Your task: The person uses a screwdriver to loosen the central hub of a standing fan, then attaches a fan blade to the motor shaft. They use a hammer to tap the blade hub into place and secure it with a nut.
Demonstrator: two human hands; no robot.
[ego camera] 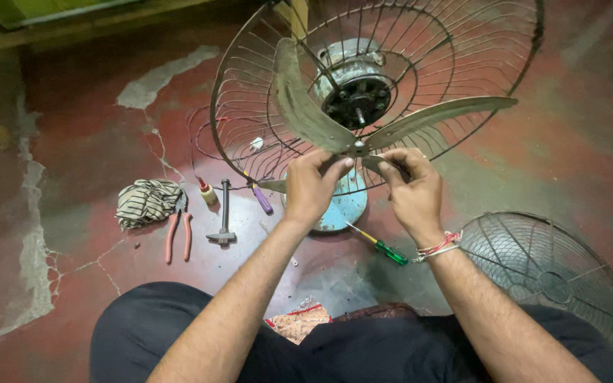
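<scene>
I sit on a worn red floor (569, 142), its paint cracked and flaked down to grey patches along my left side. On it, left of my knees, lies a striped rag (146, 201), with red-handled pliers (178, 230) just beside it, their jaws touching the cloth. Next comes a small hammer (223, 213), then a little yellow bottle (208, 192) and a purple-handled screwdriver (260, 198). A green-handled screwdriver (381, 245) lies near the fan's round blue base (345, 206). A loose wire fan guard (544, 273) rests on the floor at my right.
</scene>
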